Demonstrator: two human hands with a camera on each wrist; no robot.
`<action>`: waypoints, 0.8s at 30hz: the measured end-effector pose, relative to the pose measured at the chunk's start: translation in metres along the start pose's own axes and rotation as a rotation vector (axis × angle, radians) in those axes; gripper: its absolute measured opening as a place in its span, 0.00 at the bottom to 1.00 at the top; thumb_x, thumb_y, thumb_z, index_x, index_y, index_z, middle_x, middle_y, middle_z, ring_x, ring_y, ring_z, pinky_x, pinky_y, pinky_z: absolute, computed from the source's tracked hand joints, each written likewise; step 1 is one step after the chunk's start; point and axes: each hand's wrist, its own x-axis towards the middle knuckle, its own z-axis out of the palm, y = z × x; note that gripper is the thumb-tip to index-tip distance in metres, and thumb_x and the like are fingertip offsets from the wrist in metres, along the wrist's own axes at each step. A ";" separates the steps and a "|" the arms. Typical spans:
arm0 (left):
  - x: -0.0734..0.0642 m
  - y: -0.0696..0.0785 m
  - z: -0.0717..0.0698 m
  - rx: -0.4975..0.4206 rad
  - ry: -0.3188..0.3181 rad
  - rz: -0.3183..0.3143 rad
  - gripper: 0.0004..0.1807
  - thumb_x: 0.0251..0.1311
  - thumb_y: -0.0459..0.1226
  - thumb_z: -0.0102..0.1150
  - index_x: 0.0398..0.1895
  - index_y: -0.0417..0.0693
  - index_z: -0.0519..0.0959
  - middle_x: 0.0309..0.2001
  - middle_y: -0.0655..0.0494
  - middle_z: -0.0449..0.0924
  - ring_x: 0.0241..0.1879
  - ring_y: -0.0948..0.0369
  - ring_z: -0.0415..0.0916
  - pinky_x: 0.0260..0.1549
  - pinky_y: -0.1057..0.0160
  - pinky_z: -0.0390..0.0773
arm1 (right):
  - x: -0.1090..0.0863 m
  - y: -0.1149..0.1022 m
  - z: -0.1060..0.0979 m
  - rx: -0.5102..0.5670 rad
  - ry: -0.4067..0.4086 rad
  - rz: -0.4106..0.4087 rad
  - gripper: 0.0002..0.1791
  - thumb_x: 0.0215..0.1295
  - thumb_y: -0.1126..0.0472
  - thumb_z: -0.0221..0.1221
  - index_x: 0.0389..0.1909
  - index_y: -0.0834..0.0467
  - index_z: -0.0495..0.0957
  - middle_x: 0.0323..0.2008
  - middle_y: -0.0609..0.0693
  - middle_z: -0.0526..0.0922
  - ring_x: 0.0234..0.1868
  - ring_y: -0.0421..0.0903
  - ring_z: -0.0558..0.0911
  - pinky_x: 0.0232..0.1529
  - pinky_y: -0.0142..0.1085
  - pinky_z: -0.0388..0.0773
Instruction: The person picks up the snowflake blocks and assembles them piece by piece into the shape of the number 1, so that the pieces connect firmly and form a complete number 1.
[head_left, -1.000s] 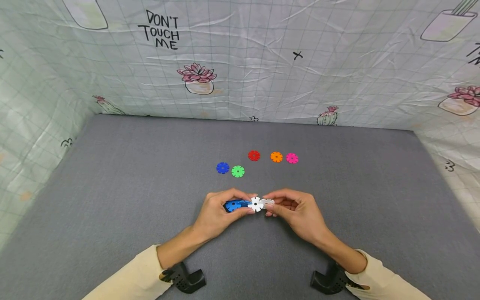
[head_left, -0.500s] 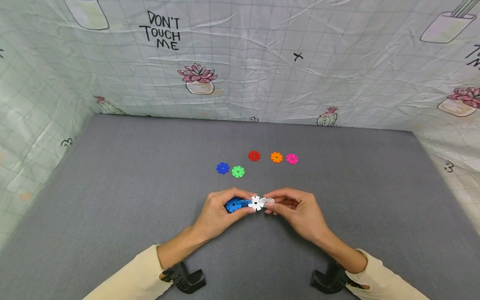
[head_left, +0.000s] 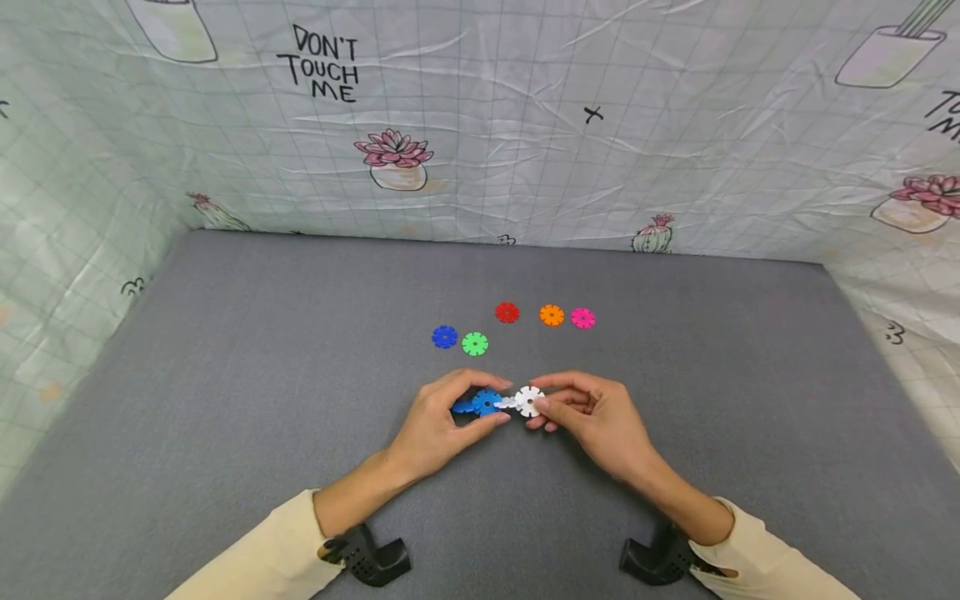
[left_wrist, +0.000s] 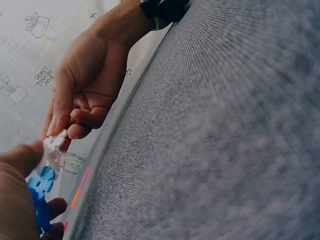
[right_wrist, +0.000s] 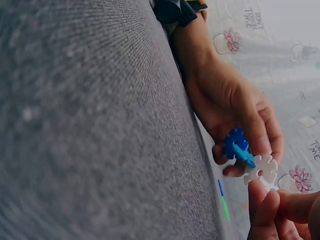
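Note:
Both hands hold a short row of notched plastic discs slotted together crosswise, above the grey table. In the head view, a blue disc (head_left: 487, 402) faces up, with a darker blue disc edge-on at its left. To its right comes a white disc edge-on, then another white disc (head_left: 529, 402) facing up. My left hand (head_left: 431, 417) curves round the blue part, thumb and fingertips at the edge-on white disc (right_wrist: 262, 170). At the right end my right hand (head_left: 596, 421) pinches the outer white disc (left_wrist: 55, 140) between thumb and fingers.
Loose notched discs lie flat beyond the hands: blue (head_left: 445, 337), green (head_left: 475, 343), red (head_left: 507, 312), orange (head_left: 552, 315) and pink (head_left: 582, 317). A printed cloth (head_left: 480, 125) rises behind the grey table (head_left: 300, 333).
The joined row has rolled about a quarter turn along its length, so discs that were edge-on now face up. The left fingers have spread slightly. The loose discs lie as before.

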 end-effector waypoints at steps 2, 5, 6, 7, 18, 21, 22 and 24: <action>0.000 0.000 0.000 0.019 0.001 0.015 0.18 0.50 0.30 0.72 0.45 0.44 0.79 0.43 0.53 0.82 0.44 0.59 0.78 0.41 0.62 0.76 | 0.000 0.000 0.001 0.052 -0.005 0.021 0.14 0.63 0.61 0.63 0.48 0.59 0.80 0.29 0.54 0.86 0.32 0.53 0.85 0.33 0.39 0.80; 0.000 0.000 0.001 0.033 -0.004 0.031 0.20 0.47 0.30 0.73 0.45 0.43 0.78 0.42 0.52 0.81 0.43 0.58 0.78 0.41 0.61 0.77 | 0.000 0.001 0.002 0.130 -0.018 0.045 0.15 0.63 0.62 0.63 0.49 0.62 0.79 0.31 0.58 0.85 0.33 0.55 0.85 0.34 0.39 0.80; 0.000 0.000 0.001 0.036 -0.008 0.036 0.21 0.47 0.30 0.73 0.45 0.43 0.78 0.43 0.51 0.81 0.43 0.57 0.78 0.41 0.61 0.77 | 0.000 0.001 0.002 0.150 -0.021 0.055 0.15 0.63 0.62 0.63 0.49 0.62 0.79 0.31 0.58 0.85 0.33 0.55 0.85 0.34 0.39 0.80; 0.000 0.000 0.001 0.038 -0.011 0.040 0.21 0.46 0.30 0.74 0.45 0.42 0.78 0.43 0.51 0.81 0.43 0.57 0.78 0.41 0.61 0.77 | 0.000 0.000 0.003 0.168 -0.023 0.063 0.16 0.63 0.62 0.63 0.50 0.63 0.78 0.31 0.59 0.85 0.33 0.55 0.85 0.34 0.39 0.80; 0.001 -0.001 0.001 0.041 -0.023 0.068 0.19 0.48 0.29 0.72 0.43 0.45 0.78 0.40 0.55 0.80 0.40 0.61 0.77 0.39 0.65 0.76 | 0.000 0.003 0.006 0.296 -0.033 0.109 0.19 0.62 0.66 0.63 0.51 0.71 0.74 0.32 0.63 0.84 0.31 0.51 0.85 0.33 0.34 0.79; 0.001 0.000 0.001 0.028 -0.026 0.067 0.17 0.49 0.29 0.71 0.43 0.45 0.78 0.40 0.56 0.80 0.39 0.63 0.76 0.39 0.66 0.76 | -0.001 0.003 0.007 0.323 -0.030 0.120 0.20 0.61 0.66 0.64 0.51 0.71 0.74 0.31 0.62 0.84 0.30 0.50 0.85 0.32 0.33 0.79; 0.001 0.000 0.001 0.023 -0.027 0.068 0.17 0.49 0.29 0.71 0.42 0.45 0.78 0.39 0.56 0.79 0.39 0.63 0.76 0.38 0.66 0.76 | -0.001 0.003 0.007 0.328 -0.028 0.122 0.20 0.61 0.66 0.64 0.51 0.71 0.74 0.31 0.62 0.84 0.30 0.50 0.85 0.32 0.33 0.79; 0.001 0.001 0.000 0.013 -0.028 0.068 0.16 0.49 0.29 0.71 0.42 0.45 0.78 0.39 0.57 0.79 0.39 0.64 0.76 0.38 0.66 0.76 | -0.001 0.002 0.008 0.337 -0.023 0.126 0.20 0.61 0.66 0.64 0.51 0.71 0.74 0.31 0.62 0.84 0.30 0.49 0.85 0.32 0.33 0.79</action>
